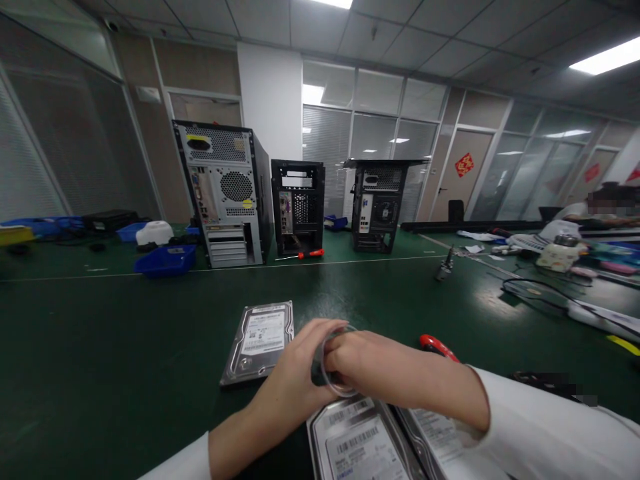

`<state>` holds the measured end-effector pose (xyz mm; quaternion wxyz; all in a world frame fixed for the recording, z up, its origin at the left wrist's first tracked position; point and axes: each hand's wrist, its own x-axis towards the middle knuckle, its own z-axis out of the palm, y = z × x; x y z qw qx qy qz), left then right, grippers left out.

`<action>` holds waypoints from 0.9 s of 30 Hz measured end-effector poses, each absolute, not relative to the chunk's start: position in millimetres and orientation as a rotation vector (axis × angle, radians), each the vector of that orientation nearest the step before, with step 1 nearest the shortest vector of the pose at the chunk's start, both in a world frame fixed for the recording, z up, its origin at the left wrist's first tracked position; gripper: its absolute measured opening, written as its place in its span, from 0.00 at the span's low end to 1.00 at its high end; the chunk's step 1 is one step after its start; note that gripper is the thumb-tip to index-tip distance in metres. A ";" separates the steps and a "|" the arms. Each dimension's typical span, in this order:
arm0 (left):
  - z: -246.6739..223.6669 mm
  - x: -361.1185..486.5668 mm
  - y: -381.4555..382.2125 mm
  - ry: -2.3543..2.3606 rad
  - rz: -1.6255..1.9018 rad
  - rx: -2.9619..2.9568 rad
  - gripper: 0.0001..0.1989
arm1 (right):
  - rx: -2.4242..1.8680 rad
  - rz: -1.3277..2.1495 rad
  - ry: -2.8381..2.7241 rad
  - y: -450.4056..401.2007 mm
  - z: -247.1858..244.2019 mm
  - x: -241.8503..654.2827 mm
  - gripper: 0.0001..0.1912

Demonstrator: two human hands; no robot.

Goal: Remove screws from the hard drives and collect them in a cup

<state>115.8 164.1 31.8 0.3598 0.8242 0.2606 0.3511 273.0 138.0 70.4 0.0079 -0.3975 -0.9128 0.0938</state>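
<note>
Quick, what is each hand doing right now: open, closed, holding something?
Left hand: closed on the clear tape roll.
Right hand: closed on the same clear tape roll, above the hard drives.

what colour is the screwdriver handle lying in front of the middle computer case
Red-orange, with a black band; the screwdriver shows in the head view.

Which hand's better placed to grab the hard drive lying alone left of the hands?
Left. The left hand is right next to that hard drive; the right hand would have to cross over it.
</note>
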 end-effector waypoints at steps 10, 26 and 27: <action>31.9 111.0 169.5 0.705 0.909 2.037 0.33 | -1.272 0.356 -2.931 148.7 77.5 266.8 0.12; 21.7 104.8 182.8 0.646 0.894 1.743 0.36 | -1.217 0.364 -2.912 157.5 91.4 277.2 0.09; 23.4 104.7 182.0 0.655 0.898 1.767 0.36 | -1.226 0.380 -2.927 158.0 92.8 276.7 0.09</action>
